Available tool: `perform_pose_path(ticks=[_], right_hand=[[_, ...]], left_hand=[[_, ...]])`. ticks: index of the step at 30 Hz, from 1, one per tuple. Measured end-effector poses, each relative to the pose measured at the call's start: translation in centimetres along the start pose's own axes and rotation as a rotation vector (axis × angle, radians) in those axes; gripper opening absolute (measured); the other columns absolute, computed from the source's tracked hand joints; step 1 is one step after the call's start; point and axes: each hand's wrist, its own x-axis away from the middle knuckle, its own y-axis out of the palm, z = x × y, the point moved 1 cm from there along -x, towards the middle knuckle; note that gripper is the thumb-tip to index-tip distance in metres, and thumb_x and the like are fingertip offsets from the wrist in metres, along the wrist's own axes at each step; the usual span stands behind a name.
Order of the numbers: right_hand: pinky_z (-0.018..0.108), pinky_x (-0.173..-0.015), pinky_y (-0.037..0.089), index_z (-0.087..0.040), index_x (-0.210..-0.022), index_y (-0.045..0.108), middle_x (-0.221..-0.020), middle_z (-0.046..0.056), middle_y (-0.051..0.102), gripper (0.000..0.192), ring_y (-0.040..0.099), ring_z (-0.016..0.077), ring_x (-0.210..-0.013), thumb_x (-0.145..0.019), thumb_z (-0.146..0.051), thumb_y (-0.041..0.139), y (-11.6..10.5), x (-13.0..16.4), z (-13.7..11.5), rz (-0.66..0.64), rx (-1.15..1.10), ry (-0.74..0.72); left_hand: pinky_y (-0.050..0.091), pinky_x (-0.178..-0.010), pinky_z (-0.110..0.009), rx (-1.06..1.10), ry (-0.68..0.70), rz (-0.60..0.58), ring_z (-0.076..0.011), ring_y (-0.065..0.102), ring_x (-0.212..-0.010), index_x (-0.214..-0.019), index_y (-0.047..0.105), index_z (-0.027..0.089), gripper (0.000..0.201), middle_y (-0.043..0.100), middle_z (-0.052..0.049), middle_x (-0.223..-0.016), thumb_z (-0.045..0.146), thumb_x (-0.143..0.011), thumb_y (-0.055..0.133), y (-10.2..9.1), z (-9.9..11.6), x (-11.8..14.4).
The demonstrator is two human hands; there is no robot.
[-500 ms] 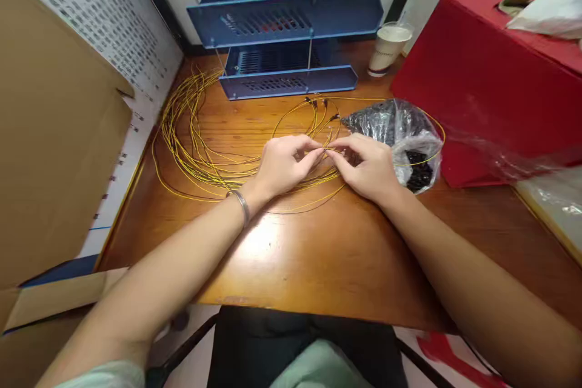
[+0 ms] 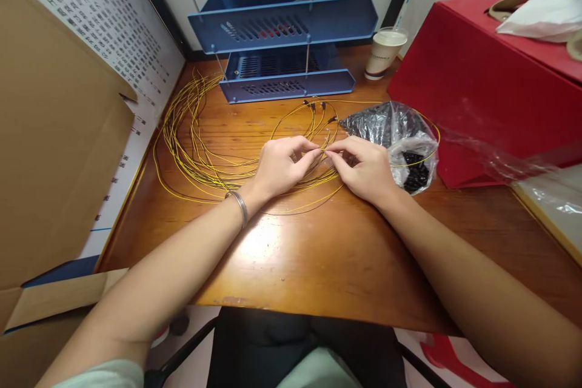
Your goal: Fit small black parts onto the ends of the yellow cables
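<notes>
Out left of the left hand (image 2: pixel 280 160), there's the coil (image 2: pixel 222 183): yellow and dark wires, light and springy by the look, likely to tangle, so best gathered by the whole bundle. And here's the left hand, thumb and finger pinched at the tips. Between the hands, a thin wire (image 2: pixel 324 148), probably bendy, best gripped close to its end; its tip is too small to read. Just beyond, dark plugs (image 2: pixel 331 120). Now the right hand (image 2: pixel 364 170), pinching too, fingertips nearly meeting the left's. Right beside it, the bag (image 2: pixel 395 124), crinkly, likely slippery.
</notes>
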Motion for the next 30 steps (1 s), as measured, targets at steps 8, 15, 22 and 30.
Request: perform_pose_path(ticks=[8,15,22,30], right_hand=[[0.028,-0.067,0.051,-0.018,-0.086,0.075,-0.081,0.005,0.077,0.010,0.068,0.0155,-0.068,-0.089,-0.018,0.065,0.0,-0.2,0.1,0.008,-0.034,-0.038],[0.033,-0.074,0.053,-0.018,-0.089,0.075,-0.084,0.005,0.078,0.010,0.070,0.0177,-0.075,-0.091,-0.019,0.065,0.1,-0.4,0.3,0.036,-0.015,-0.104],[0.032,-0.064,0.049,-0.021,-0.080,0.071,-0.072,0.003,0.072,0.008,0.061,0.0146,-0.063,-0.087,-0.026,0.071,0.0,0.0,-2.6,0.267,-0.120,-0.033],[0.023,-0.041,0.023,-0.017,-0.079,0.072,-0.053,-0.005,0.053,0.035,0.036,0.0045,-0.042,-0.081,-0.052,0.077,1.2,0.2,-3.0,0.003,-0.855,0.676]], left_hand=[[0.047,-0.061,-0.021,0.006,0.010,0.000,-0.0095,0.065,-0.062,-0.085,0.078,0.016,0.016,0.078,-0.002,-0.077,0.029,-0.089,0.071,0.0,0.0,0.0],[0.048,-0.063,-0.023,0.020,-0.020,0.000,-0.0106,0.066,-0.064,-0.087,0.078,0.017,0.016,0.079,-0.002,-0.078,0.029,-0.090,0.069,0.1,0.0,-0.1],[0.050,-0.065,-0.024,0.012,-0.158,0.189,-0.0117,0.069,-0.066,-0.088,0.078,0.017,0.018,0.081,-0.003,-0.084,0.032,-0.091,0.068,-0.1,-0.3,-0.3],[0.051,-0.059,-0.016,0.180,0.044,0.255,-0.0069,0.067,-0.060,-0.083,0.077,0.015,0.011,0.079,-0.002,-0.076,0.022,-0.088,0.072,-0.1,0.9,-0.3]])
